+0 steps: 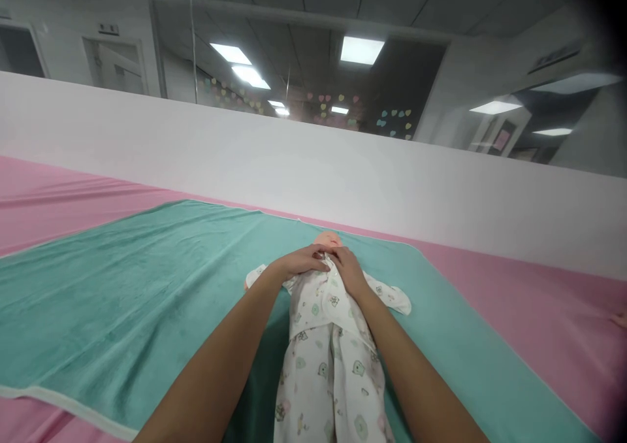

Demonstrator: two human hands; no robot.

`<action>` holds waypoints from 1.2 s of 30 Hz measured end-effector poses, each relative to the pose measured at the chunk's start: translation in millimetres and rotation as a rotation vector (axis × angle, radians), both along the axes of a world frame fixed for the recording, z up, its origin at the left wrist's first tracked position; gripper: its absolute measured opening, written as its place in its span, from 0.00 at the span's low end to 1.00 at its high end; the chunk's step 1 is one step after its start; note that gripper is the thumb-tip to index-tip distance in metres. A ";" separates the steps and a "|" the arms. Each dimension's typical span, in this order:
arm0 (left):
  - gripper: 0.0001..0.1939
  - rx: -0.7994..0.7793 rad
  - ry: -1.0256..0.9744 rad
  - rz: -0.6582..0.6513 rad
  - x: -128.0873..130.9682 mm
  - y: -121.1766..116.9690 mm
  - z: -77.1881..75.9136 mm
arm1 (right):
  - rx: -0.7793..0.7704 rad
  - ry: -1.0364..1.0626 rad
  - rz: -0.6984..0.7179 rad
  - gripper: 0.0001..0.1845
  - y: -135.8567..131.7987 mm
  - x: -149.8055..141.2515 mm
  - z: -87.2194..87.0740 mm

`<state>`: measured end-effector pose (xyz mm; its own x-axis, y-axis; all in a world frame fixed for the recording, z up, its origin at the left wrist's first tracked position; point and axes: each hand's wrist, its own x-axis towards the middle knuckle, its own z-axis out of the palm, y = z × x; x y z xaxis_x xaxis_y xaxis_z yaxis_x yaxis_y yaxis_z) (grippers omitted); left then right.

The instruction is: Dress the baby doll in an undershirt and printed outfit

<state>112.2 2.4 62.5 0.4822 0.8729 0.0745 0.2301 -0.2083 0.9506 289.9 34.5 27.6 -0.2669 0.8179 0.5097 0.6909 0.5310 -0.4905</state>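
A baby doll [329, 238] lies on its back on a green towel [196, 286], its head away from me. It wears a white baby top [316, 299] and white trousers [323, 377], both printed with small animals. My left hand [306, 261] is at the top's collar, with fingers and thumb closed on the cloth. Right beside it, my right hand [347, 268] is closed on the other side of the neckline. The fingertips of both hands meet below the doll's chin, and what lies under them is partly hidden. The doll's sleeves [392, 296] stretch out to both sides.
Pink cloth [529, 299] spreads under and around the towel. A low white wall [294, 168] runs behind, below glass [304, 70] with heart stickers and reflected ceiling lights. A cut-off skin-toned shape [620, 319] shows at the right edge.
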 end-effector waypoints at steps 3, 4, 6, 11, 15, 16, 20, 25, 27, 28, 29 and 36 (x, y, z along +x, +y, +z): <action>0.26 0.058 0.137 0.070 12.6 -1.8 7.2 | 0.005 0.046 0.106 0.21 -30.0 16.4 -13.5; 0.27 0.069 0.165 0.088 16.4 -2.2 9.0 | -0.001 0.075 0.129 0.22 -42.0 22.8 -19.0; 0.30 0.079 0.197 0.136 22.1 -2.8 11.2 | -0.020 0.140 0.135 0.23 -66.1 33.9 -28.1; 0.32 0.066 0.195 0.153 21.3 -2.8 9.9 | -0.012 0.225 0.066 0.20 -102.1 40.6 -26.8; 0.33 0.061 0.190 0.148 19.1 0.1 7.4 | 0.023 0.178 0.126 0.21 -102.6 34.4 -15.3; 0.33 0.066 0.200 0.152 20.0 0.8 7.2 | 0.024 0.156 0.149 0.22 -101.7 33.8 -13.6; 0.31 0.056 0.177 0.193 25.7 0.5 8.1 | -0.004 0.104 0.199 0.24 -100.9 34.8 -11.7; 0.19 0.071 0.091 0.137 25.9 -2.9 9.2 | -0.017 0.133 0.212 0.25 -104.5 34.2 -11.9; 0.15 0.113 0.092 0.119 24.0 -2.1 7.5 | -0.006 0.138 0.219 0.24 -105.9 33.4 -11.0; 0.13 0.151 0.092 0.116 23.0 -1.0 6.2 | 0.000 0.134 0.223 0.24 -106.5 33.0 -10.5; 0.13 0.195 0.088 0.114 22.0 0.4 4.5 | 0.007 0.127 0.227 0.24 -106.9 32.8 -10.1; 0.13 0.403 0.093 -0.004 20.3 12.8 -5.5 | 0.031 0.069 0.269 0.22 -108.8 32.3 -8.2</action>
